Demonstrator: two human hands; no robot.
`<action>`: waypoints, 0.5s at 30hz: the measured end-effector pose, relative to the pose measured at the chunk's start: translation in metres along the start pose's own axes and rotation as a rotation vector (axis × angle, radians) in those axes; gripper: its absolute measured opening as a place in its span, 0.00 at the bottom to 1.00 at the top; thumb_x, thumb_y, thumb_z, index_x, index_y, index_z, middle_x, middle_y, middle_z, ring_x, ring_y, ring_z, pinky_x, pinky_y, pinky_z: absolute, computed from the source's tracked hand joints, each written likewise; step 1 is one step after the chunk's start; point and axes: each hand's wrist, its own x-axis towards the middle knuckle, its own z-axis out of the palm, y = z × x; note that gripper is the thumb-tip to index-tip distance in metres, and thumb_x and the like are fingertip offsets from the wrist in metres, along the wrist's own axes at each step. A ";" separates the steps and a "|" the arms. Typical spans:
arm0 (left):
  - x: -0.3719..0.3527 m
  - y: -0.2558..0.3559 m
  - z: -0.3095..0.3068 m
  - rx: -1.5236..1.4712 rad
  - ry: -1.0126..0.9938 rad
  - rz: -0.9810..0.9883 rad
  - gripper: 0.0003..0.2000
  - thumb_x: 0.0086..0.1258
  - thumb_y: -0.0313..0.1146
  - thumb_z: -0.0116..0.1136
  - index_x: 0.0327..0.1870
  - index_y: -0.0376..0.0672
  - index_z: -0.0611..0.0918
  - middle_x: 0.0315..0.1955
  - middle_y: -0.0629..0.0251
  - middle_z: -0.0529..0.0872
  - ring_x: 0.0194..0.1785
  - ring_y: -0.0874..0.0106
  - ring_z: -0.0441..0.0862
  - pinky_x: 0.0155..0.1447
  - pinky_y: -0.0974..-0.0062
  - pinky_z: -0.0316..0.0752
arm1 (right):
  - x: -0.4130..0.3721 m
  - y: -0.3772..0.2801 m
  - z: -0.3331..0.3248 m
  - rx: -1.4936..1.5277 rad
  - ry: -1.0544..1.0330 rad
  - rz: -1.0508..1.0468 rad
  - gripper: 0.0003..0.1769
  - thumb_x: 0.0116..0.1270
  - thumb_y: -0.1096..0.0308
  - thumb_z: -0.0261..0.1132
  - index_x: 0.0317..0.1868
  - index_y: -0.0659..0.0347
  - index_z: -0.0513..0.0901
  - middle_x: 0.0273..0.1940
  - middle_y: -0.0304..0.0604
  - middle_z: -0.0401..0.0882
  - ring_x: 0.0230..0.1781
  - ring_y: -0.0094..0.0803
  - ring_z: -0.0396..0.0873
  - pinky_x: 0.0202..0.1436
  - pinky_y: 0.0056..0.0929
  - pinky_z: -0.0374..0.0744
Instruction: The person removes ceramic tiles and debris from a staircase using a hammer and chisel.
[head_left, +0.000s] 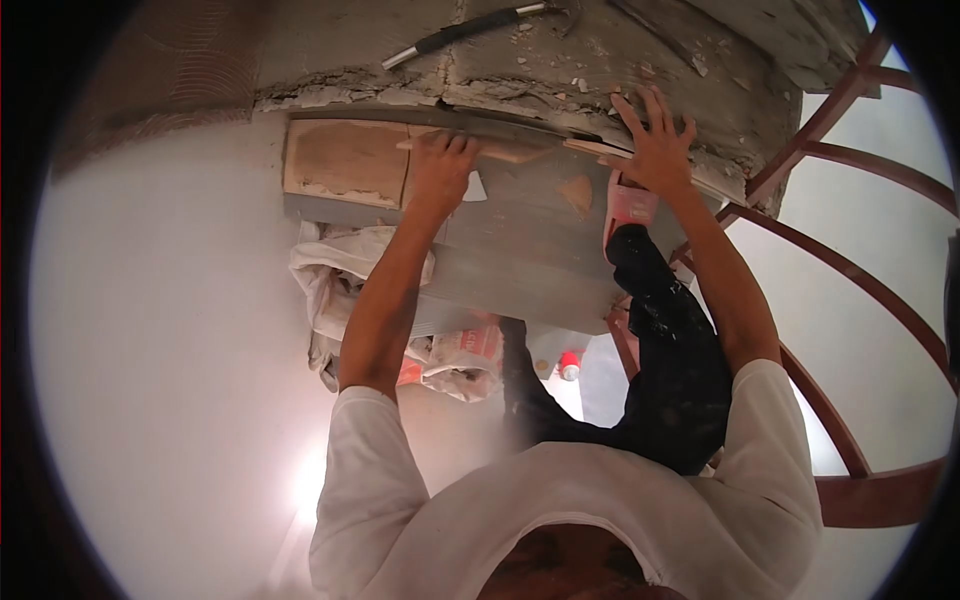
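My left hand (pixel 443 170) is closed over a long, narrow tan tile strip (pixel 515 150) at the back of a grey step, beneath a broken concrete edge. My right hand (pixel 655 145) lies with fingers spread on the rough concrete, its heel beside another thin tile strip (pixel 597 147). To the left of my left hand, a brown tile (pixel 345 160) with a chipped front edge lies on the step. A white shard (pixel 475 187) is next to my left wrist, and a tan tile fragment (pixel 577 194) lies between my hands.
A black-handled hammer (pixel 465 32) rests on the dusty upper concrete (pixel 560 65) among loose rubble. My foot, in a pink slipper (pixel 630 205), stands on the grey step (pixel 520 245). White sacks (pixel 345 270) sit at left, a red can (pixel 569 365) lower down. A red-brown metal railing (pixel 880 290) curves along the right.
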 end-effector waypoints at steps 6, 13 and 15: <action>-0.074 -0.065 -0.015 0.116 -0.125 -0.151 0.16 0.62 0.28 0.55 0.51 0.53 0.82 0.47 0.69 0.85 0.57 0.68 0.79 0.64 0.46 0.62 | -0.003 -0.003 -0.014 0.004 -0.091 0.017 0.52 0.59 0.33 0.66 0.79 0.41 0.54 0.81 0.46 0.39 0.81 0.46 0.33 0.75 0.69 0.39; -0.097 -0.132 -0.008 0.274 -0.063 -0.283 0.17 0.68 0.34 0.56 0.58 0.56 0.81 0.55 0.68 0.83 0.57 0.66 0.80 0.60 0.50 0.65 | -0.004 -0.007 -0.026 -0.049 -0.170 0.040 0.51 0.61 0.38 0.67 0.80 0.41 0.52 0.81 0.46 0.38 0.82 0.46 0.33 0.75 0.69 0.41; -0.109 -0.124 -0.008 0.225 -0.019 -0.377 0.19 0.67 0.37 0.60 0.60 0.55 0.80 0.56 0.65 0.83 0.58 0.64 0.80 0.59 0.50 0.66 | -0.002 -0.009 -0.028 -0.056 -0.178 0.043 0.52 0.61 0.40 0.68 0.80 0.40 0.51 0.81 0.46 0.38 0.82 0.46 0.34 0.74 0.70 0.42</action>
